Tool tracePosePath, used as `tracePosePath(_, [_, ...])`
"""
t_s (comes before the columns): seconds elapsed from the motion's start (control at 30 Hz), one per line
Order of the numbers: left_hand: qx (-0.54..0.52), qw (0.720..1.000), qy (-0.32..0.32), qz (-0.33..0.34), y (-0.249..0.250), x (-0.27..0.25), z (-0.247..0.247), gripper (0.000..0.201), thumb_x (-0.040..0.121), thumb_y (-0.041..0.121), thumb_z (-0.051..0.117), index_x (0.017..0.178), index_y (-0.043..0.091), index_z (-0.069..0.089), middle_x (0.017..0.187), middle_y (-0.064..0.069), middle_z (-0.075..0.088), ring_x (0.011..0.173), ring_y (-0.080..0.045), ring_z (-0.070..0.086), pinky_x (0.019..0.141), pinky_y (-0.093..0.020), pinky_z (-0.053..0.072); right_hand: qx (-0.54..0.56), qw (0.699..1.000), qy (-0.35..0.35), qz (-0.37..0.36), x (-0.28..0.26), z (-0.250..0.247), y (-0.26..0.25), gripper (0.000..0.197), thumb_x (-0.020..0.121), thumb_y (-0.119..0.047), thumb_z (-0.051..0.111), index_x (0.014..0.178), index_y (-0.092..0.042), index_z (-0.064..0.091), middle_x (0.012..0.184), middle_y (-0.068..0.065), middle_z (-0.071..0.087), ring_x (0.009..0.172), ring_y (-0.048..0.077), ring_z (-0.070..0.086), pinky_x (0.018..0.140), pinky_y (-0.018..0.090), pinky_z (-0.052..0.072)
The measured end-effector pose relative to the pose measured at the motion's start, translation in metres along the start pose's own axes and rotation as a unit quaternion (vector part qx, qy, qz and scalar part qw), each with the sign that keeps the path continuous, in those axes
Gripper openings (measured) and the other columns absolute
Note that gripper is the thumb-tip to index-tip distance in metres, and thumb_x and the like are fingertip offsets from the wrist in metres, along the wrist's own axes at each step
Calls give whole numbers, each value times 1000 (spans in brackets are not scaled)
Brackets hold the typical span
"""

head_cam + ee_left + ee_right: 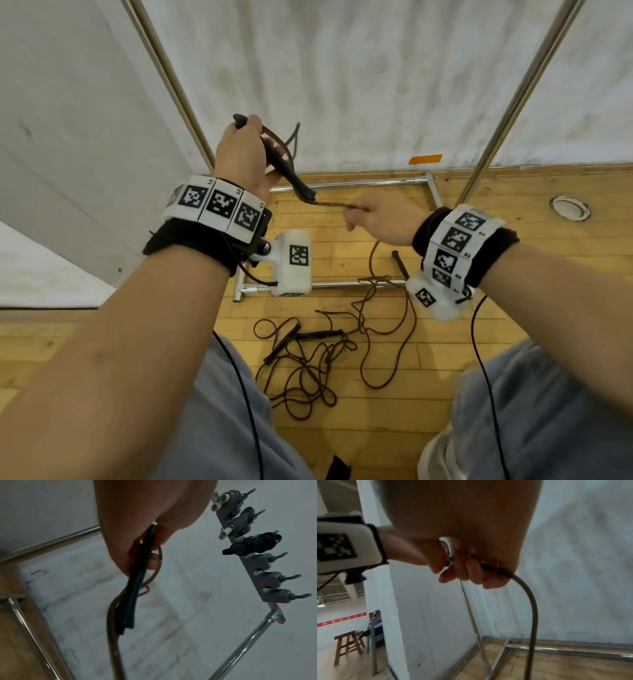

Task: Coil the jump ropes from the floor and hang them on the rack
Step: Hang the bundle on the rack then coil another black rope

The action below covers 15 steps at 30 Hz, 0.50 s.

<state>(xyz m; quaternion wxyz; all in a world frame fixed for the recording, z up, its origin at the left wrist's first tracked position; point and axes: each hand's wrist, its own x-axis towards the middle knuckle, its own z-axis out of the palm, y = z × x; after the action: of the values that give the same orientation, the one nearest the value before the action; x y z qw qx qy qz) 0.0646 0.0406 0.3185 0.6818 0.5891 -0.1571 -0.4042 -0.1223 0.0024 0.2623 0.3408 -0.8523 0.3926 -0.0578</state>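
Both our forearms fill the lower half of the head view, each wrist strapped with a band of black-and-white markers. Our left hand (244,156), left of centre, is curled tight around the two black handles (287,171) of a jump rope, held side by side with a small loop of cord beside the fingers. From the handles' lower ends the brown cord (334,204) runs taut across to our right hand (383,216), right of centre, which pinches it between thumb and curled fingers (471,570); from there the cord (532,609) bends down out of frame.

Below centre, on the wooden floor (445,370), a second jump rope (310,359) lies loose and tangled between our knees, its black handles near the middle of the heap. The held rope's slack trails down toward it, crossing the rack's lower metal bar (346,284).

At the upper right of the left wrist view, the hook rail (257,566) already carries three wound ropes (247,523) on its upper hooks, while the three lower hooks hold nothing.
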Motion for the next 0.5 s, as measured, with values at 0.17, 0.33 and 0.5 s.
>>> tracePosePath(0.17, [39,999,30,-18,-3,8,-2,19,96,25,49,110,14,54,75,2,50,72,-16,52,63,-30,49,52,999,-6,-14,2,-21,-5,36,98,-34,43,71,-29,65,54,-14,46,50,1,42,57,22,34])
tracePosePath(0.33, [-181,982,-29,-55,1,3,0,17,102,26,40,100,10,47,59,0,48,50,-15,50,64,-29,48,-50,995,-81,15,-1,-8,-8,29,95,-40,47,75,-30,66,48,-17,54,46,-4,50,56,22,36])
tracePosePath(0.5, [-205,967,-123,-92,2,-4,2,23,103,21,35,83,11,43,62,0,43,45,-11,33,50,-24,35,-47,993,-36,101,7,-11,9,32,96,-40,46,83,-19,67,78,-5,66,74,10,59,67,25,42])
